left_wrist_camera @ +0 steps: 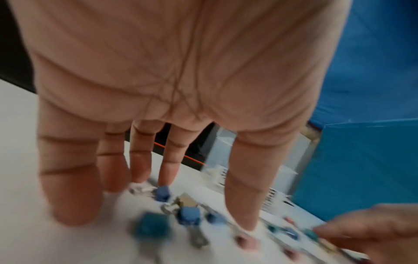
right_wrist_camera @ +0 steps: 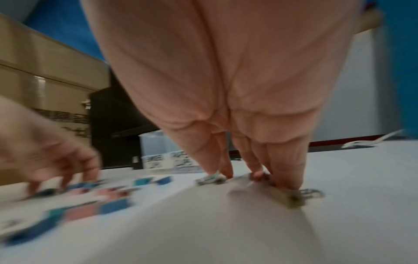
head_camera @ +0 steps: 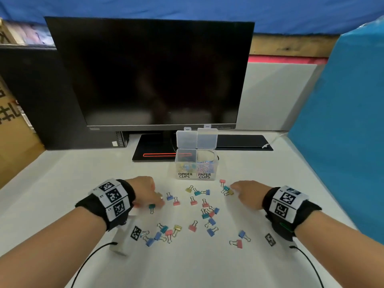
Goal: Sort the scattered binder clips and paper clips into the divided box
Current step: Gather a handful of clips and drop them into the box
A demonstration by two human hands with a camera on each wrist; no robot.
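Observation:
The clear divided box (head_camera: 196, 163) stands open in front of the monitor, labelled BINDER CLIPS on the left and PAPER CLIPS on the right, with clips in both halves. Coloured binder clips (head_camera: 193, 201) lie scattered on the white table before it. My left hand (head_camera: 158, 200) reaches down with straight, spread fingers (left_wrist_camera: 166, 160) beside a teal clip (head_camera: 152, 206) and blue clips (left_wrist_camera: 189, 215). My right hand (head_camera: 234, 187) touches the table with straight fingers (right_wrist_camera: 287, 169), its tips on a teal clip (head_camera: 226, 188) and a yellow clip (right_wrist_camera: 291, 196). The wrist views are blurred.
A dark monitor (head_camera: 153, 73) on a black stand (head_camera: 153, 154) rises behind the box. A blue panel (head_camera: 342, 125) walls the right side, and cardboard boxes (head_camera: 12, 129) stand at the left. Cables (head_camera: 91, 260) trail from both wristbands along the table's near part.

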